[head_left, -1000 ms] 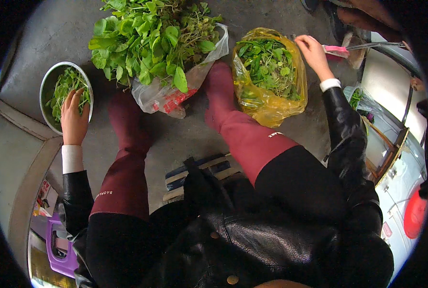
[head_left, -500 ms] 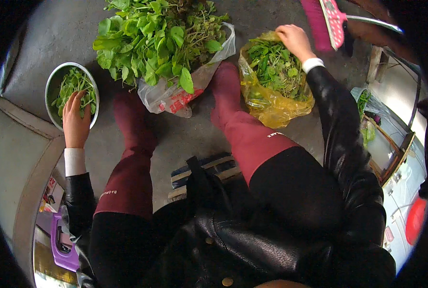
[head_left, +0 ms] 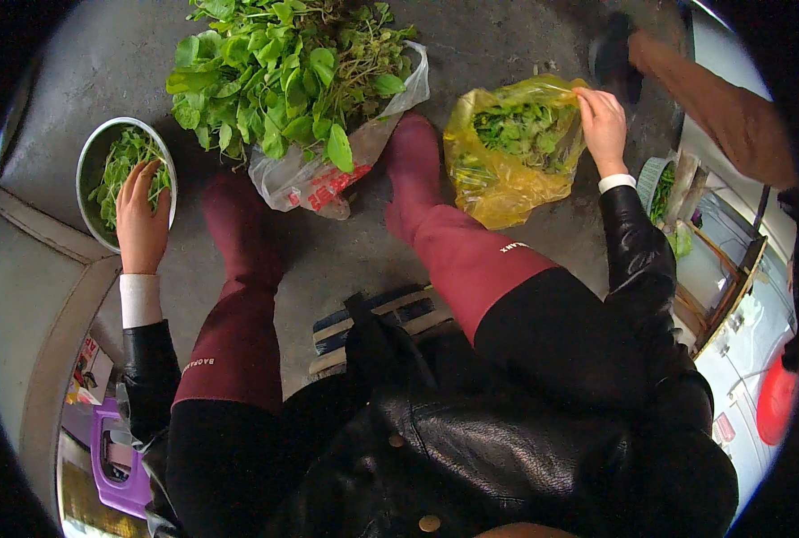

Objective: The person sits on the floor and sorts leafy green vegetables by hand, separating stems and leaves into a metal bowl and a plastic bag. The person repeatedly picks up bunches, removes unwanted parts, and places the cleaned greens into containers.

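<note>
At the left, my left hand (head_left: 142,218) reaches over the near rim of a metal bowl (head_left: 83,193). Its fingers stretch out over the leafy green sprigs (head_left: 128,161) inside, thumb apart. My right hand (head_left: 604,130) is closed on the upper right rim of a yellow translucent plastic bag (head_left: 509,202). That bag stands open, with loose greens (head_left: 534,134) showing in its mouth. Between my hands, a large heap of leafy green plants (head_left: 274,81) with roots and stems lies on a white plastic bag (head_left: 328,184) with red print.
My maroon boots (head_left: 414,161) stand on the dark floor on either side of the white bag. At the upper right is another person's brown-clad leg (head_left: 713,103) with a dark shoe (head_left: 616,58). A basket of greens (head_left: 657,188) sits at the right; a purple plastic item (head_left: 117,457) lies lower left.
My right hand has moved right and down, drawing the yellow bag's rim wider. The pink broom has left the upper right, where another person's leg now shows. My left hand stays over the bowl.
</note>
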`<state>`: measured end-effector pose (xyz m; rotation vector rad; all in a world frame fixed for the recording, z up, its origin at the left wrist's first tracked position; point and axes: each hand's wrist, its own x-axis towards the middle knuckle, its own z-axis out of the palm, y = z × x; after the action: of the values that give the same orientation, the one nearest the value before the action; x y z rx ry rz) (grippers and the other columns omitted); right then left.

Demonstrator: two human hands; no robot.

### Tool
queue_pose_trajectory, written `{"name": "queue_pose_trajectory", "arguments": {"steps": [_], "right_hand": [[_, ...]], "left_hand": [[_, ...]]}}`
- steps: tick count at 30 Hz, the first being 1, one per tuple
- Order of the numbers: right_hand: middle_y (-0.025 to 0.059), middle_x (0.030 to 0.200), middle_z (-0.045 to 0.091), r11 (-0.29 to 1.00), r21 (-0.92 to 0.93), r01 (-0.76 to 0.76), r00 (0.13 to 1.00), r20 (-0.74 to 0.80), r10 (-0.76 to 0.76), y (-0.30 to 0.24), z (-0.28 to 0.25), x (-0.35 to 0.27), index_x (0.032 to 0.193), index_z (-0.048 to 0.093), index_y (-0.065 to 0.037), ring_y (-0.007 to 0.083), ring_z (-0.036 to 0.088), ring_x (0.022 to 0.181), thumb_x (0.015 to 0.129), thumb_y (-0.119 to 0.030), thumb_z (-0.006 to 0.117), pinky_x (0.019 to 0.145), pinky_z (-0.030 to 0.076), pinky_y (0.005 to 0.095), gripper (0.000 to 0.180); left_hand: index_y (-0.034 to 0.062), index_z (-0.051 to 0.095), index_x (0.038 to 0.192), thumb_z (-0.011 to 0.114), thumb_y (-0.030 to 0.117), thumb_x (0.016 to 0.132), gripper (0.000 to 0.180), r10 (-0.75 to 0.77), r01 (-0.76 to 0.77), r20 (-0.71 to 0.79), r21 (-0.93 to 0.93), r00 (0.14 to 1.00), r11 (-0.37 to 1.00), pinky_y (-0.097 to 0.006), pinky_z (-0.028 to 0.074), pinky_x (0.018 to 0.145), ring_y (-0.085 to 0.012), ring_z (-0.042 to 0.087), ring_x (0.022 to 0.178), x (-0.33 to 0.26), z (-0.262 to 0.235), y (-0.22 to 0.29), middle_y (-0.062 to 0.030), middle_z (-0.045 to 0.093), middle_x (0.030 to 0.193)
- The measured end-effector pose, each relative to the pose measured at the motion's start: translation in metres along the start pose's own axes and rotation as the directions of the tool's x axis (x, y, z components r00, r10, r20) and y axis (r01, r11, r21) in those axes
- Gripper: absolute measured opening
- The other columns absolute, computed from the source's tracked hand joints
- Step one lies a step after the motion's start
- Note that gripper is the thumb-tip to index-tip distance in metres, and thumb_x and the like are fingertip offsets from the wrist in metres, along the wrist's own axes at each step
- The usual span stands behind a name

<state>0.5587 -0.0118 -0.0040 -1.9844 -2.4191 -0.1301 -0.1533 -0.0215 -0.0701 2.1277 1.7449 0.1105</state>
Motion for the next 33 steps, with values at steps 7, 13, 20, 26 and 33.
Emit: {"name": "queue_pose_trajectory", "arguments": {"steps": [7,13,20,26,33], "right_hand": [[0.0077,0.098,0.071,0.999,0.036,-0.015,0.991,-0.130,0.020,-0.008,-0.015,0.001,0.104,0.072,-0.010,0.0260,0.065,0.098,0.093,-0.013,0.065,0.087,0.049,0.0388,0.014],[0.0129,0.101,0.068,0.993,0.114,-0.035,0.997,0.074,0.027,-0.009,-0.047,-0.057,0.104,0.067,-0.003,0.0324,0.063,0.098,0.093,-0.005,0.059,0.089,0.049,0.0397,0.014],[0.0173,0.100,0.068,0.979,0.183,-0.091,0.848,0.530,-0.020,0.026,-0.013,-0.135,0.100,0.068,-0.004,0.0374,0.063,0.099,0.087,-0.004,0.056,0.089,0.049,0.0465,0.018],[0.0176,0.097,0.070,0.972,0.150,-0.182,0.880,0.466,0.093,-0.003,-0.008,-0.135,0.094,0.069,-0.002,0.0370,0.064,0.098,0.088,-0.005,0.057,0.087,0.050,0.0446,0.013],[0.0159,0.101,0.068,0.972,0.127,-0.197,0.930,0.338,0.144,-0.005,0.002,-0.102,0.104,0.066,-0.004,0.0375,0.063,0.096,0.093,-0.007,0.055,0.085,0.049,0.0435,0.015]], "left_hand": [[0.0098,0.060,0.133,0.064,0.013,0.091,0.042,0.002,-0.002,-0.018,-0.004,1.000,1.000,-0.043,0.040,0.108,-0.0353,0.052,0.129,-0.007,-0.003,-0.005,-0.0156,0.056,0.140],[0.0101,0.058,0.136,0.064,0.012,0.092,0.044,0.009,-0.009,-0.009,-0.010,1.000,1.000,-0.042,0.040,0.109,-0.0344,0.051,0.131,0.007,-0.007,0.009,-0.0149,0.056,0.141],[0.0100,0.060,0.134,0.064,0.012,0.092,0.042,0.011,-0.011,-0.024,-0.023,1.000,1.000,-0.042,0.040,0.109,-0.0343,0.051,0.131,0.004,-0.006,0.008,-0.0150,0.056,0.141],[0.0092,0.059,0.134,0.063,0.012,0.093,0.042,-0.020,0.020,0.019,0.005,1.000,1.000,-0.042,0.040,0.109,-0.0343,0.051,0.131,-0.008,-0.004,-0.001,-0.0152,0.056,0.141],[0.0098,0.058,0.135,0.062,0.013,0.093,0.042,0.014,-0.014,0.009,-0.023,1.000,1.000,-0.042,0.039,0.110,-0.0343,0.050,0.132,0.002,-0.004,0.008,-0.0146,0.055,0.141]]}}
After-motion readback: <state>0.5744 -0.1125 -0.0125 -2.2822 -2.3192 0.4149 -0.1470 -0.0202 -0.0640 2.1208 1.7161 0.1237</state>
